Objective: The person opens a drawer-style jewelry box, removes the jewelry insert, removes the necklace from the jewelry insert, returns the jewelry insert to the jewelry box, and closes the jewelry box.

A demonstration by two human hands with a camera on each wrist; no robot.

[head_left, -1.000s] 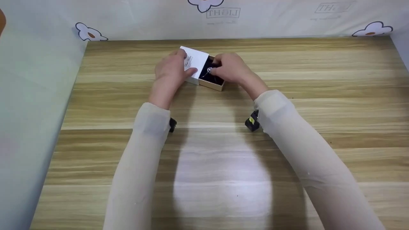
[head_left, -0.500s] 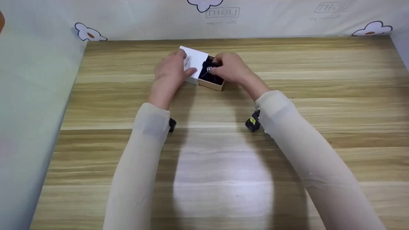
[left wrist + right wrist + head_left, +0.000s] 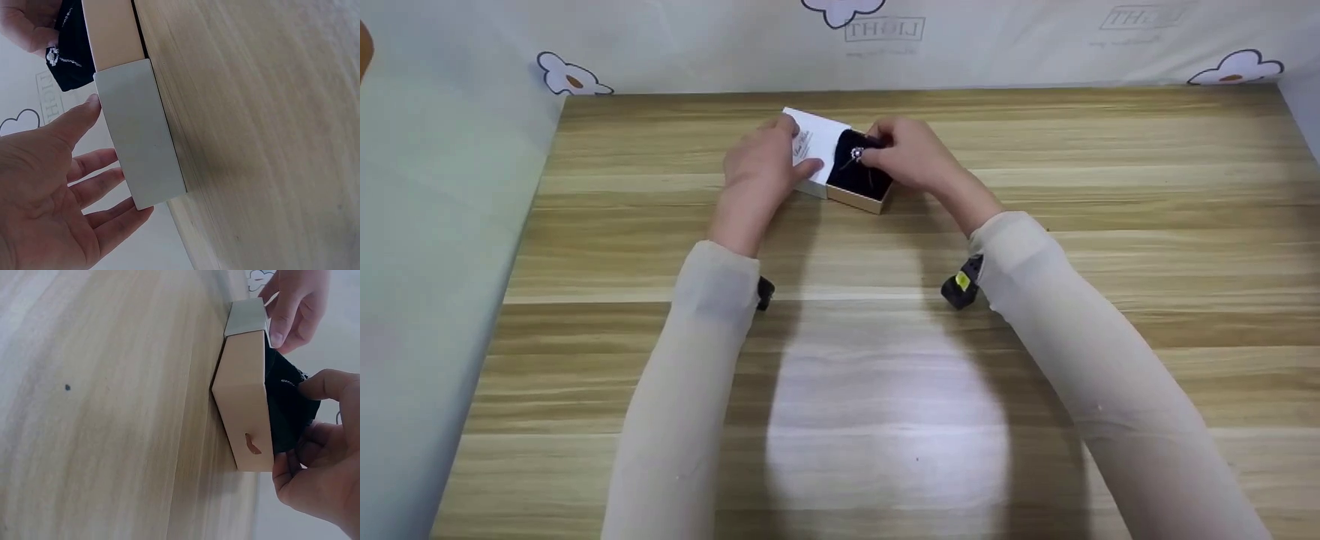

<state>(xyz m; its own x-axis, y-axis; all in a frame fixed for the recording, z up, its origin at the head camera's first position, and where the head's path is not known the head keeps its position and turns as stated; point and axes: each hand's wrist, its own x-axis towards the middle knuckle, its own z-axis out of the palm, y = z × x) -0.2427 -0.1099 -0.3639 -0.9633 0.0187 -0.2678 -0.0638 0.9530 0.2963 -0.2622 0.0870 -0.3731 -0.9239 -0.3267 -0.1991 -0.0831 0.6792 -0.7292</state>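
Observation:
A small jewelry box lies at the back of the table, its peach-coloured drawer partly out of the white sleeve. My left hand holds the sleeve, thumb on its top and fingers along the far side and end. With my right hand I pinch the black padded insert, which tilts up partly out of the drawer. A silvery flower-like pendant on a fine chain sits on the insert beside my right thumb. The right wrist view shows a ribbon tab on the drawer's front.
The wood-grain table spreads out in front of the box. Pale cloth walls with flower prints rise behind it and at the sides. Small black wrist cameras sit under both sleeves.
My right hand has shifted slightly up and to the right. The black insert and pendant have risen with it. The left hand and the sleeve have stayed put.

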